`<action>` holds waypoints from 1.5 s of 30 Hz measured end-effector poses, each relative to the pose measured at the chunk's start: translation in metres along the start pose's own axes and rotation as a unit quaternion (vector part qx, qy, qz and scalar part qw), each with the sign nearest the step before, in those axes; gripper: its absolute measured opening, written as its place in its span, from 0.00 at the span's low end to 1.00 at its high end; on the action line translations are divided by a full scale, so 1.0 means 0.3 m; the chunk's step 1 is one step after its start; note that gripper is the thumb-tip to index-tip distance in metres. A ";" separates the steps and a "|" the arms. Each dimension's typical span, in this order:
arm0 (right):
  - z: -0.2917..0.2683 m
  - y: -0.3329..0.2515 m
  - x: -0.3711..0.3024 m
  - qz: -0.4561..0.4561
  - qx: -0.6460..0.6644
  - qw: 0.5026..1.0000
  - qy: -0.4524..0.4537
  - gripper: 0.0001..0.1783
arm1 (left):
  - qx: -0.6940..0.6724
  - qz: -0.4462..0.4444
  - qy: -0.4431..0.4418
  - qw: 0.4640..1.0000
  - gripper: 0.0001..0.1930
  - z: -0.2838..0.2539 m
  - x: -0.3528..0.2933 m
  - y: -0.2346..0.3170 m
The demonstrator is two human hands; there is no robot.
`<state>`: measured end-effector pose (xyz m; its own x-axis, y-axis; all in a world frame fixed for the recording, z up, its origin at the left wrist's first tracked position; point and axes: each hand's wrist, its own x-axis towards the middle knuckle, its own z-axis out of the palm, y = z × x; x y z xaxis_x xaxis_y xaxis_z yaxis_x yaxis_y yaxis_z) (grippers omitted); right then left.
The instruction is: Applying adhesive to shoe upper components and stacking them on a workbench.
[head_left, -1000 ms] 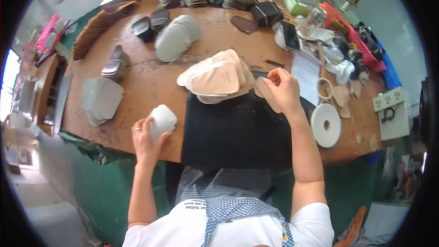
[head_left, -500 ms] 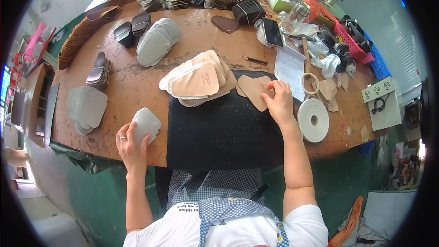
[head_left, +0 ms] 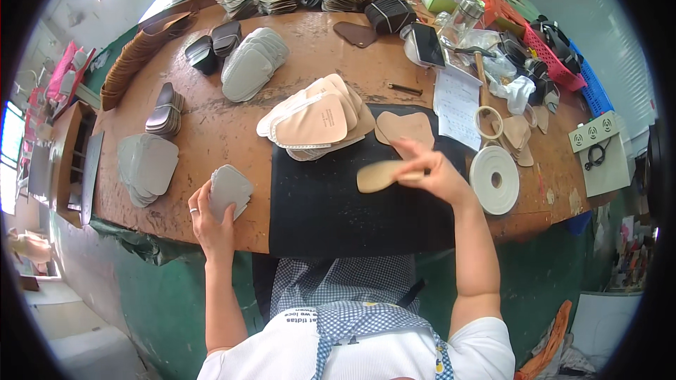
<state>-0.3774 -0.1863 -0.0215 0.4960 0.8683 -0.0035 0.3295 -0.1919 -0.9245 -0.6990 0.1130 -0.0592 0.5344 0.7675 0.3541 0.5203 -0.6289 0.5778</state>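
My right hand (head_left: 442,177) pinches a tan leather piece (head_left: 377,177) between thumb and fingers and holds it over a black mat (head_left: 338,214). The piece is smeared by motion. Just beyond it, a few flat tan leather pieces (head_left: 414,129) lie at the mat's far right edge. To the left, my left hand (head_left: 213,222) curls around a small stack of grey pieces (head_left: 231,188) resting on the brown table, thumb at the near side. A heap of beige padded pieces with white edges (head_left: 317,116) sits at the mat's far left corner.
White and grey stacks (head_left: 253,63), (head_left: 146,169) stand at left on the table (head_left: 190,141). At right are a white tape roll (head_left: 494,179), a tape ring (head_left: 488,122), a written sheet (head_left: 458,109), a hammer (head_left: 480,70), a phone (head_left: 427,45) and a pink basket (head_left: 556,63).
My right hand has picked a tan leather piece off the small pile and brought it nearer to me over the mat. My left hand stays at the grey stack. The view has shifted slightly.
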 end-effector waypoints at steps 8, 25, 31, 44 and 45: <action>0.129 -0.118 -0.153 -0.081 -0.021 0.987 0.137 0.12 | 0.134 0.039 0.030 0.990 0.36 -0.034 0.031 -0.028; 0.267 -0.146 -0.061 0.070 0.212 0.942 0.252 0.08 | -0.209 0.084 -0.216 0.950 0.29 0.212 -0.042 0.304; 0.355 -0.158 0.005 0.101 0.115 0.978 0.145 0.07 | -0.144 0.158 -0.025 0.977 0.19 0.134 -0.082 0.278; 0.424 -0.127 0.088 0.103 0.048 0.992 0.057 0.09 | -0.042 0.240 -0.046 0.969 0.20 0.106 -0.252 0.167; 0.424 -0.130 0.089 0.113 0.048 0.991 0.053 0.09 | -0.039 0.244 -0.050 0.968 0.20 0.107 -0.253 0.166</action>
<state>-0.4792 -0.0973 -0.0341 0.6312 0.7548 -0.1785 0.1257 -0.3267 -0.9367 -0.6923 0.0196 -0.0809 0.7673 0.3640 0.5279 0.1409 -0.8988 0.4150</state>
